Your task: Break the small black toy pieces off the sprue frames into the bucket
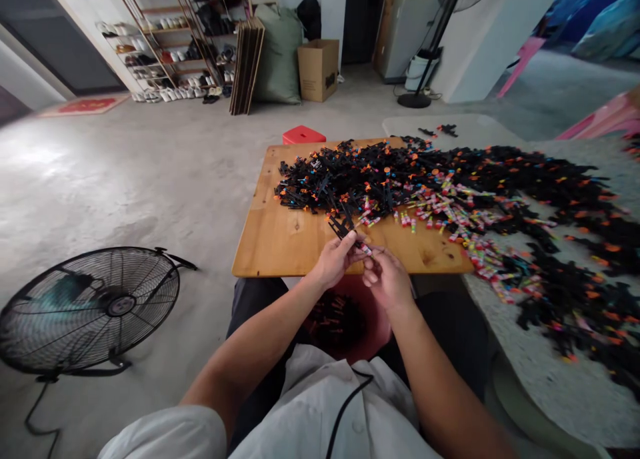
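I see left hand (334, 260) pinching black plastic clip (341, 227) just above wooden table (280, 239) near edge | clip's long axis slants up-left, away from fingers | right hand (387, 279) touching, fingertips closed on small colourful piece (367, 249) | red basin (373, 329) below the edge.

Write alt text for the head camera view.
A person's left hand and right hand together hold a small black plastic piece at a light wooden table, which is heaped with black plastic parts; a black floor fan stands left.
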`<state>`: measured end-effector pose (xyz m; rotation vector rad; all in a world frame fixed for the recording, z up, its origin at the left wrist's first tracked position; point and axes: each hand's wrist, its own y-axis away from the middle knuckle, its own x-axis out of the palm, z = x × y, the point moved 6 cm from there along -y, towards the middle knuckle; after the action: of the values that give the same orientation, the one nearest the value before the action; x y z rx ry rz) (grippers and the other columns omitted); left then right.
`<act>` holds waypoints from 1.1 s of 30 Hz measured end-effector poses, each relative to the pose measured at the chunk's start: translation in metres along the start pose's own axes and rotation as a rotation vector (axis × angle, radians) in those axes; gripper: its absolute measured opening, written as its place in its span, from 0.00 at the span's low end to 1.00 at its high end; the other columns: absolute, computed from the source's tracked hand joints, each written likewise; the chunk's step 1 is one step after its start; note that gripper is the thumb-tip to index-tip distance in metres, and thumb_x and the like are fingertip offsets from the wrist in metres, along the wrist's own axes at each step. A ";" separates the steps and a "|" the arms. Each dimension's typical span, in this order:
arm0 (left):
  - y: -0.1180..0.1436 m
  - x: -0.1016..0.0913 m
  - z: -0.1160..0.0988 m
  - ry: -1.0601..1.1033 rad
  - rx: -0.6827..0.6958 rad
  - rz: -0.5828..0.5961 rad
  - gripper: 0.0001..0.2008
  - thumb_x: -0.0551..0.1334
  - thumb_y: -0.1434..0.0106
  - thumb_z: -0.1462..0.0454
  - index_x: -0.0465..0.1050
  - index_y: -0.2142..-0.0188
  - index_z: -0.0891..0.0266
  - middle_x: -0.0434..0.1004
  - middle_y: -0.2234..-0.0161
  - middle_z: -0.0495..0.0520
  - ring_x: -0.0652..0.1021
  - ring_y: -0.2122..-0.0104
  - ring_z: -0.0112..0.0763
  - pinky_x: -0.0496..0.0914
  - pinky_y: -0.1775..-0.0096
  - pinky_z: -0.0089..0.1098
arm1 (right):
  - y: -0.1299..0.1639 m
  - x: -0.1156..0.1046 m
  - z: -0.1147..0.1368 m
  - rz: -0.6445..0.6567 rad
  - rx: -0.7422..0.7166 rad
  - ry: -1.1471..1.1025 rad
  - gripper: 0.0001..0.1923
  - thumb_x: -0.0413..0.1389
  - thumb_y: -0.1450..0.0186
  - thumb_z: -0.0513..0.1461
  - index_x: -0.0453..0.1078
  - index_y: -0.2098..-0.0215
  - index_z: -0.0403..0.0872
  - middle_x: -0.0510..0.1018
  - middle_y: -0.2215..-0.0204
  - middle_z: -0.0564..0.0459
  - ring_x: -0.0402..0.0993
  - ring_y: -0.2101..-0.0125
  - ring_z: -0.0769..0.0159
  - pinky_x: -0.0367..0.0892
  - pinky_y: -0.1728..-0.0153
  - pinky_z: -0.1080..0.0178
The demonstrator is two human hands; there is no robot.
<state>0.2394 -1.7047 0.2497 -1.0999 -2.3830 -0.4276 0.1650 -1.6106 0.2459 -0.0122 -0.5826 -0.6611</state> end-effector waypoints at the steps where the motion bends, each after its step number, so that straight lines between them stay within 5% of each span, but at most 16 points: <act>1: 0.000 0.001 -0.002 -0.011 -0.007 0.061 0.26 0.75 0.42 0.47 0.77 0.59 0.68 0.81 0.68 0.56 0.82 0.67 0.31 0.77 0.58 0.33 | 0.000 -0.002 0.001 0.009 0.032 -0.034 0.14 0.66 0.41 0.45 0.70 0.62 0.49 0.69 0.80 0.65 0.57 0.88 0.78 0.56 0.88 0.71; 4: 0.003 -0.002 -0.008 -0.132 0.023 0.135 0.24 0.79 0.45 0.53 0.80 0.57 0.68 0.84 0.62 0.58 0.83 0.62 0.34 0.76 0.51 0.36 | 0.003 -0.003 0.000 0.052 0.107 -0.087 0.14 0.67 0.41 0.45 0.69 0.63 0.49 0.68 0.81 0.65 0.53 0.88 0.79 0.52 0.89 0.72; 10: 0.011 -0.014 -0.021 -0.532 0.169 0.123 0.19 0.71 0.36 0.52 0.84 0.59 0.67 0.86 0.58 0.59 0.83 0.56 0.39 0.75 0.48 0.37 | 0.007 -0.001 -0.009 0.177 0.216 -0.044 0.15 0.67 0.40 0.46 0.70 0.60 0.49 0.67 0.81 0.66 0.50 0.88 0.80 0.51 0.88 0.73; 16: -0.003 -0.065 -0.045 -1.139 -0.052 0.539 0.14 0.73 0.40 0.58 0.85 0.55 0.58 0.87 0.58 0.53 0.84 0.60 0.37 0.76 0.57 0.30 | -0.002 -0.030 0.009 0.397 0.309 0.455 0.17 0.63 0.35 0.51 0.73 0.60 0.47 0.79 0.76 0.56 0.70 0.82 0.71 0.64 0.81 0.69; 20: -0.050 -0.080 -0.074 -1.453 0.241 0.174 0.15 0.59 0.30 0.66 0.82 0.48 0.59 0.85 0.53 0.57 0.83 0.55 0.37 0.75 0.50 0.36 | -0.015 -0.044 0.012 0.602 0.395 1.066 0.17 0.59 0.30 0.51 0.76 0.63 0.45 0.84 0.70 0.48 0.78 0.76 0.65 0.67 0.76 0.67; 21: -0.061 -0.073 -0.076 -1.516 0.361 0.109 0.18 0.57 0.29 0.68 0.80 0.45 0.60 0.84 0.49 0.59 0.82 0.52 0.39 0.75 0.47 0.39 | -0.027 -0.044 0.014 0.570 0.339 1.185 0.17 0.57 0.28 0.49 0.76 0.65 0.45 0.84 0.71 0.48 0.78 0.77 0.65 0.67 0.75 0.66; 23: -0.080 -0.050 -0.066 -1.671 0.558 0.164 0.23 0.56 0.30 0.71 0.77 0.39 0.59 0.78 0.41 0.62 0.77 0.42 0.43 0.70 0.40 0.45 | -0.056 -0.037 0.024 0.408 0.114 1.381 0.14 0.54 0.27 0.43 0.77 0.64 0.45 0.84 0.71 0.48 0.78 0.74 0.64 0.69 0.70 0.65; 26: -0.103 -0.030 -0.044 -1.889 0.698 0.311 0.23 0.58 0.30 0.71 0.78 0.39 0.55 0.69 0.32 0.62 0.65 0.31 0.50 0.62 0.33 0.53 | -0.096 -0.016 0.038 0.174 -0.245 1.604 0.15 0.52 0.27 0.36 0.78 0.48 0.47 0.86 0.56 0.45 0.82 0.59 0.58 0.71 0.56 0.62; 29: -0.114 -0.033 -0.037 -1.985 0.737 0.347 0.16 0.60 0.29 0.68 0.82 0.46 0.57 0.72 0.35 0.62 0.64 0.30 0.51 0.56 0.31 0.58 | -0.120 0.003 0.037 0.186 -0.361 1.821 0.22 0.50 0.27 0.34 0.74 0.38 0.50 0.82 0.45 0.43 0.80 0.49 0.54 0.69 0.50 0.60; 33: -0.101 -0.044 -0.048 -1.855 0.788 0.398 0.11 0.61 0.28 0.67 0.83 0.53 0.57 0.79 0.42 0.59 0.67 0.32 0.46 0.51 0.29 0.58 | -0.126 0.013 0.036 0.287 -0.331 1.960 0.19 0.50 0.25 0.38 0.74 0.40 0.53 0.84 0.50 0.46 0.81 0.54 0.56 0.69 0.55 0.61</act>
<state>0.2004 -1.8181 0.2579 -1.6906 -2.6550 2.3784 0.0812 -1.7114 0.2611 0.2192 1.3927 -0.2333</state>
